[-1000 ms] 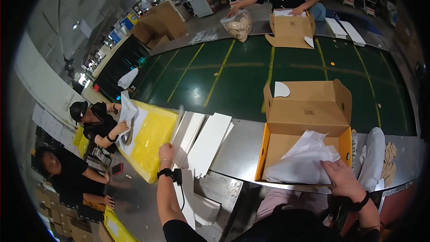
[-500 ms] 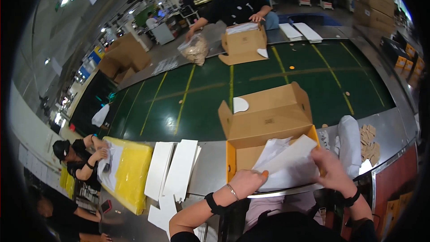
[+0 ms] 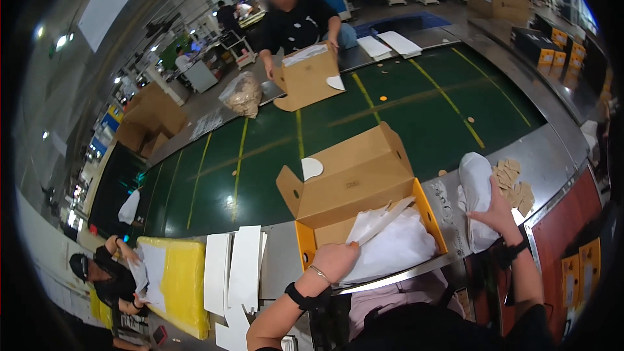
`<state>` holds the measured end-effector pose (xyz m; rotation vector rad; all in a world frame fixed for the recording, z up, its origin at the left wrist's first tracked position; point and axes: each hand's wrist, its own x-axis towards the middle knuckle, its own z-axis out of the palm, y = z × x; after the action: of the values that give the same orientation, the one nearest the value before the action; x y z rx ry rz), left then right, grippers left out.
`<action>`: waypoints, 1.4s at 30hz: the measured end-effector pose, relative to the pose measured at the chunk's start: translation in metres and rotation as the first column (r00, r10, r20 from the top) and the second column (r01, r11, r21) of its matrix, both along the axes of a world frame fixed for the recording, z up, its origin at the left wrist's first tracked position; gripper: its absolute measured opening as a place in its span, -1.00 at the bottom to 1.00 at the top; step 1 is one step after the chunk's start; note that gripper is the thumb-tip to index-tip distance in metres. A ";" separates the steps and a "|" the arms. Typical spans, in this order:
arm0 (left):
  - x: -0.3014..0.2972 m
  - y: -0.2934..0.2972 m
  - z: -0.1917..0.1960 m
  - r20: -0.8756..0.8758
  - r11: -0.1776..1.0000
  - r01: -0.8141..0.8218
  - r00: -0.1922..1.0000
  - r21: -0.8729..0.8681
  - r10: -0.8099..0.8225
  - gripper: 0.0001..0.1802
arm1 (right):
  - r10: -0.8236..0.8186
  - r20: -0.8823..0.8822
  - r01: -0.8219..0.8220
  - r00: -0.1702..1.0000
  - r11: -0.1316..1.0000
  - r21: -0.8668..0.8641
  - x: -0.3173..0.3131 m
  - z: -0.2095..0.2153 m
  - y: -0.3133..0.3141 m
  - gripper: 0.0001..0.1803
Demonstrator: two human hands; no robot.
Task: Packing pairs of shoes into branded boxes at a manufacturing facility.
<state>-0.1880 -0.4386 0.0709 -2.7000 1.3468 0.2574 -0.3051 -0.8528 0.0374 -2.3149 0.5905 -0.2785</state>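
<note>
An open cardboard box (image 3: pixel 430 213) with orange sides stands in front of me, its brown lid (image 3: pixel 351 179) tilted back over the belt. White wrapping paper (image 3: pixel 400 247) lies crumpled inside; whatever it covers is hidden. My left hand (image 3: pixel 335 261) is closed at the box's near left, pinching a white paper sheet (image 3: pixel 382 224) that slants up across the wrapping. To the right of the box, my right hand (image 3: pixel 495 213) grips a long bundle wrapped in white paper (image 3: pixel 476 182), thumb on its near side and fingers along its right side.
A green belt (image 3: pixel 260 169) runs beyond the metal ledge. White card pieces (image 3: pixel 244 266) and a yellow-wrapped stack (image 3: pixel 179 279) are at left, brown card pieces (image 3: pixel 513 185) at right. Across the belt, a co-worker (image 3: pixel 296 19) handles another box (image 3: pixel 312 78), beside a clear bag (image 3: pixel 242 94).
My right hand has left the sheet in the box and moved right onto the white bundle. The sheet's raised end has dropped somewhat. My view has shifted, turning slightly right.
</note>
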 end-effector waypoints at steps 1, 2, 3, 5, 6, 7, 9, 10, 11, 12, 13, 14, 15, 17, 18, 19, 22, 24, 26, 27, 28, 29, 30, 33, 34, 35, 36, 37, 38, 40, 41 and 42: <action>0.002 -0.003 -0.001 -0.068 1.000 -0.014 0.998 0.015 0.015 -0.72 | -0.008 0.020 0.010 1.000 0.995 -0.102 0.005 -0.015 -0.013 0.21; 0.004 -0.007 0.002 -0.084 1.000 0.013 0.996 0.016 -0.012 -0.72 | -0.035 0.005 0.035 0.999 0.994 -0.102 0.003 -0.021 -0.023 0.21; 0.000 -0.008 0.011 -0.143 0.997 -0.068 0.987 0.024 0.071 -0.69 | -0.056 -0.072 0.053 0.996 0.998 -0.043 0.007 -0.012 -0.022 0.18; -0.005 -0.010 0.030 -0.198 0.992 -0.124 0.972 0.027 0.127 -0.64 | -0.084 -0.080 0.082 0.993 0.996 -0.027 -0.003 -0.014 -0.024 0.03; -0.007 -0.013 0.039 -0.182 0.975 -0.223 0.959 -0.021 0.216 -0.57 | -0.094 -0.072 0.091 0.993 0.995 -0.038 -0.006 -0.018 -0.028 0.03; -0.008 -0.016 0.043 -0.175 0.945 -0.319 0.937 -0.069 0.303 -0.49 | -0.133 0.041 0.104 0.990 0.899 0.426 -0.011 -0.023 -0.031 -0.05; -0.007 -0.022 0.030 -0.335 0.896 -0.308 0.921 -0.319 0.197 -0.37 | -0.223 0.171 -0.114 0.960 0.246 0.963 -0.020 -0.011 -0.016 -0.24; -0.008 -0.026 0.024 -0.457 0.784 -0.323 0.888 -0.531 0.057 -0.19 | -0.222 0.167 -0.108 0.961 0.257 0.960 -0.020 -0.003 -0.006 -0.24; -0.012 -0.037 0.027 -0.460 0.779 -0.323 0.886 -0.537 0.051 -0.19 | -0.261 0.152 -0.131 0.953 0.094 0.987 -0.019 0.006 0.005 -0.25; -0.017 -0.055 0.033 -0.675 0.690 -0.417 0.723 -0.592 -0.143 -0.06 | -0.301 0.124 -0.153 0.946 -0.076 0.985 -0.017 0.012 0.018 -0.26; -0.019 -0.071 0.041 -0.797 0.606 -0.529 0.491 -0.594 -0.353 0.10 | -0.264 0.217 -0.196 0.940 0.105 0.975 -0.013 0.023 0.031 -0.22; -0.022 -0.084 0.051 -0.805 0.608 -0.539 0.482 -0.583 -0.346 0.10 | -0.201 0.299 -0.241 0.933 0.270 0.932 -0.005 0.040 0.048 -0.18; -0.023 -0.094 0.060 -0.762 0.547 -0.531 0.460 -0.647 -0.456 0.23 | -0.092 0.436 -0.368 0.895 0.400 0.839 0.004 0.069 0.075 -0.12; -0.028 -0.103 0.080 -0.568 0.497 -0.351 0.720 -0.794 -0.399 0.40 | 0.126 0.638 -0.610 0.760 0.477 0.633 0.019 0.093 0.117 0.00; -0.030 -0.102 0.088 -0.320 0.549 -0.151 0.920 -0.822 -0.225 0.43 | 0.220 0.720 -0.727 0.658 0.433 0.533 0.023 0.092 0.129 0.07; -0.015 -0.095 0.067 -0.434 0.522 -0.275 0.876 -0.808 -0.210 0.47 | 0.318 0.726 -0.790 0.610 0.316 0.525 0.023 0.104 0.142 0.08; -0.013 -0.052 0.085 -0.605 0.177 -0.587 0.792 -0.790 -0.077 0.36 | 0.439 0.704 -0.790 0.559 0.025 0.612 0.029 0.122 0.153 0.05; -0.003 -0.021 0.088 -0.454 0.230 -0.435 0.890 -0.871 -0.035 0.33 | 0.507 0.621 -0.749 0.598 0.079 0.657 0.050 0.098 0.164 -0.02; -0.006 -0.008 0.100 -0.347 0.383 -0.339 0.937 -0.859 0.051 0.21 | 0.839 0.112 -0.845 0.532 0.535 0.003 0.072 0.074 0.172 -0.09; -0.003 -0.005 0.097 -0.362 0.402 -0.339 0.932 -0.850 0.021 0.21 | 0.794 0.170 -0.702 0.584 0.599 -0.386 0.073 0.035 0.177 -0.22; 0.000 0.003 0.092 -0.181 0.596 -0.228 0.974 -0.770 0.138 0.14 | 0.780 0.167 -0.694 0.603 0.616 -0.373 0.075 0.029 0.178 -0.22; 0.004 0.007 0.087 0.029 0.764 -0.133 0.980 -0.631 0.194 0.07 | 0.807 -0.072 -0.768 0.587 0.526 -0.366 0.078 0.024 0.178 -0.28; 0.006 0.008 0.083 0.019 0.767 -0.123 0.985 -0.630 0.174 0.07 | 0.794 -0.305 -0.840 0.526 0.430 -0.332 0.081 0.019 0.176 -0.32; 0.019 0.003 0.058 0.140 0.978 0.041 0.990 -0.206 -0.012 0.06 | 0.840 -0.219 -0.851 0.496 0.421 -0.312 0.075 0.008 0.177 -0.37; 0.023 -0.006 0.045 0.125 0.974 0.063 0.992 -0.217 -0.037 0.06 | 0.858 -0.110 -0.830 0.502 0.442 -0.339 0.070 0.004 0.176 -0.38; 0.025 -0.015 0.033 0.141 0.994 0.062 0.989 -0.086 -0.050 0.07 | 0.843 -0.128 -0.824 0.522 0.460 -0.330 0.065 0.001 0.175 -0.38; 0.030 -0.025 0.023 0.163 0.997 0.061 0.984 0.047 -0.068 0.07 | 0.850 -0.163 -0.852 0.502 0.453 -0.263 0.062 0.006 0.173 -0.38; 0.035 -0.033 0.015 0.122 0.993 0.040 0.991 0.113 -0.054 0.13 | 0.857 -0.194 -0.875 0.477 0.443 -0.194 0.061 0.009 0.170 -0.38; 0.040 -0.036 0.006 0.111 0.993 0.063 0.991 0.101 -0.074 0.13 | 0.844 -0.210 -0.867 0.493 0.460 -0.189 0.061 0.008 0.166 -0.38; 0.046 -0.036 -0.008 0.175 0.987 0.106 0.976 0.124 -0.127 0.19 | 0.859 -0.161 -0.874 0.486 0.480 -0.082 0.059 0.009 0.155 -0.37; 0.047 -0.035 -0.013 0.133 0.991 0.069 0.987 0.119 -0.084 0.20 | 0.874 -0.092 -0.879 0.478 0.473 -0.065 0.058 0.012 0.147 -0.46; 0.047 -0.038 -0.009 0.125 0.990 0.092 0.987 0.109 -0.106 0.20 | 0.862 -0.105 -0.868 0.496 0.493 -0.061 0.054 0.008 0.134 -0.46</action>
<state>-0.1408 -0.4764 0.0615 -2.5104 1.3852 0.1346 -0.2512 -0.7183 0.0457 -2.4090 -0.6521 0.2694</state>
